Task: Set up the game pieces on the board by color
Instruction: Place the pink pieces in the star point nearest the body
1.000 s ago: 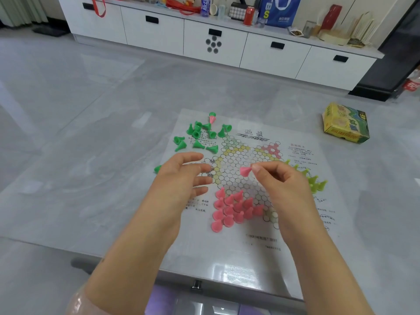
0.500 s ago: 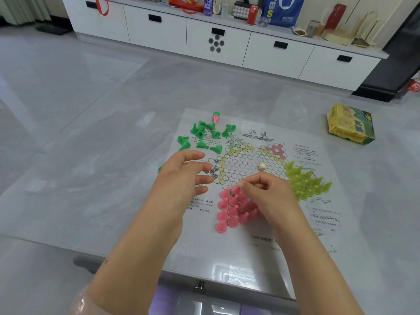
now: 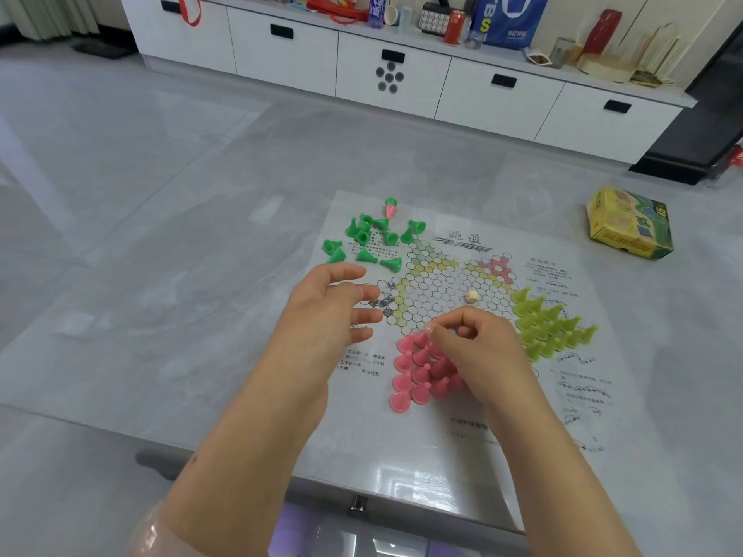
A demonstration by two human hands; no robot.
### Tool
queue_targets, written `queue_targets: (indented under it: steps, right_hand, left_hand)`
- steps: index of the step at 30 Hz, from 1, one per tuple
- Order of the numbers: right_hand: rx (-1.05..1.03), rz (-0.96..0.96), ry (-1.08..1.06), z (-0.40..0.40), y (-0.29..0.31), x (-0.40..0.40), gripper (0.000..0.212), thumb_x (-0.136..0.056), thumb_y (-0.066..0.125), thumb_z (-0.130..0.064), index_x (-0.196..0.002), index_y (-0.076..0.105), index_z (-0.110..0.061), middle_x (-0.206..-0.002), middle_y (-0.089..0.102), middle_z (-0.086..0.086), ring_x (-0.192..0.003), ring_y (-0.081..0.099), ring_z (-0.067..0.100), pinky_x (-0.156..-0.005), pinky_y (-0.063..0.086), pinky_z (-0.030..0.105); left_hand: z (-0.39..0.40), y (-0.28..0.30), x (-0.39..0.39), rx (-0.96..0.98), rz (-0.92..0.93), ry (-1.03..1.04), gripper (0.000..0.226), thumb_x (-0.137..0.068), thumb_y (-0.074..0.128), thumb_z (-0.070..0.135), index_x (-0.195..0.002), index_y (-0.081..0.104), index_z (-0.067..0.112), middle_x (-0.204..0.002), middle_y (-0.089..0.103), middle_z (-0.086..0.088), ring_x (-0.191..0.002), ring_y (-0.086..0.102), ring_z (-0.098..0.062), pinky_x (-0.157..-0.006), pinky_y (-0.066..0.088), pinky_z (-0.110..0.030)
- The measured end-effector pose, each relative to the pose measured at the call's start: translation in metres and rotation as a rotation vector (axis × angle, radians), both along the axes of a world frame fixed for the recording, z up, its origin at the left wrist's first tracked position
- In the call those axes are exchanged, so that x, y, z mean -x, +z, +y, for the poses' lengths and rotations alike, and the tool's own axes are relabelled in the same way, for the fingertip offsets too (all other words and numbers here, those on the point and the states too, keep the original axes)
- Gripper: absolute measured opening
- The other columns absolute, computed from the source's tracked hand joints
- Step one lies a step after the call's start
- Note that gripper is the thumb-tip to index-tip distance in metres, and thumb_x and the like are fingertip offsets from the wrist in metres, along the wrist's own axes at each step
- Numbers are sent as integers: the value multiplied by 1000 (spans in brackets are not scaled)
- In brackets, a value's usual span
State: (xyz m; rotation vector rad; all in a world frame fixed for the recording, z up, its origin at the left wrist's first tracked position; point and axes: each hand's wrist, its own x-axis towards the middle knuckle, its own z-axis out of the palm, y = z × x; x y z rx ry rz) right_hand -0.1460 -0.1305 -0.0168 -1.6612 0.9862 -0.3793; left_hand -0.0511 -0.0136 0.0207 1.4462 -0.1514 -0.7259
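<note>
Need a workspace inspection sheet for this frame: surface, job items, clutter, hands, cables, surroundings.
Surface: glossy grey table with the printed game board sheet lying flat on it.
Job's things: pink pieces clustered upright at the board's near point; yellow-green pieces upright in a triangle at right; green pieces scattered, many tipped over, at the far left corner; one pink piece lying among them.
Clutter: yellow box far right; small pale bead on the grid.
Hands: left hand open, hovering; right hand has its fingers curled over the pink cluster, grip hidden.
Cables: nothing seen.
Surroundings: white cabinet with bottles and bags on top.
</note>
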Motion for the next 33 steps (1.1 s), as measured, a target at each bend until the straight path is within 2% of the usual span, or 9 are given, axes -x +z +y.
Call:
queue_targets:
  steps: [5, 11, 15, 20, 22, 24, 27, 29, 33]
  right_hand:
    - [-1, -5, 22, 2, 2, 1, 17, -83, 59, -4, -69, 66, -13, -61, 67, 6, -44, 58, 19, -45, 50, 31]
    - [73, 14, 14, -1, -1, 3, 15, -88, 56, -21, -77, 66, -25, -70, 66, -4, -65, 63, 22, -68, 54, 41]
    - [51, 13, -2, -2, 1, 4, 16, -90, 53, -24, -79, 65, -25, -76, 66, 0, -70, 61, 22, -73, 52, 39]
    - [42, -26, -9, -3, 6, 8, 16, -91, 51, -21, -83, 65, -22, -77, 63, -8, -66, 56, 12, -67, 46, 29]
    - [41, -52, -6, -4, 8, 11, 15, -91, 50, -20, -86, 65, -22, -80, 63, -12, -65, 55, 7, -64, 41, 23]
    - [45, -73, -3, -6, 11, 12, 15, -91, 49, -19, -86, 63, -23, -84, 61, -14, -72, 54, 0, -63, 40, 19]
    - [64, -101, -6, -11, 13, 16, 15, -90, 50, -18, -87, 63, -25, -95, 61, -13, -87, 52, -7, -73, 42, 16]
    - [66, -120, -11, -13, 16, 20, 16, -90, 50, -18, -91, 64, -25, -100, 61, -13, -93, 52, -5, -78, 43, 18]
    - [51, -163, -30, -16, 23, 27, 16, -90, 49, -19, -91, 64, -26, -99, 59, -17, -95, 51, -6, -82, 42, 17]
  left_hand:
    - [0, 0, -2, -5, -4, 11, 24, -90, 43, 5, -101, 57, 19, -95, 68, -3, -74, 62, -15, -75, 51, -28]
    - [2, -2, -5, -10, -11, 36, 23, -90, 42, 4, -100, 57, 19, -91, 67, -1, -72, 61, -16, -71, 49, -27]
    - [5, -5, -8, -58, -101, 66, 25, -90, 40, 3, -93, 57, 22, -91, 65, 1, -74, 61, -14, -74, 49, -28]
    - [8, -15, -13, -148, -316, 116, 32, -89, 39, -1, -85, 56, 26, -89, 63, 2, -73, 59, -12, -70, 47, -23]
    - [3, -15, -14, -193, -381, 100, 33, -88, 40, -2, -84, 57, 26, -92, 63, 2, -75, 58, -11, -73, 47, -23]
    - [-10, -11, -15, -241, -492, 19, 31, -88, 44, 1, -84, 58, 28, -95, 62, 8, -81, 57, -8, -78, 45, -23]
    - [-44, -4, -26, -378, -770, -239, 25, -91, 44, 9, -99, 58, 28, -101, 55, 15, -86, 51, 0, -67, 38, -9]
    - [-73, -3, -48, -460, -906, -334, 27, -93, 41, 11, -111, 57, 24, -114, 50, 6, -88, 52, -6, -65, 39, -10]
    - [-127, -12, -101, -729, -1033, -383, 29, -92, 42, 16, -118, 55, 20, -133, 47, -11, -110, 51, -27, -83, 40, -31]
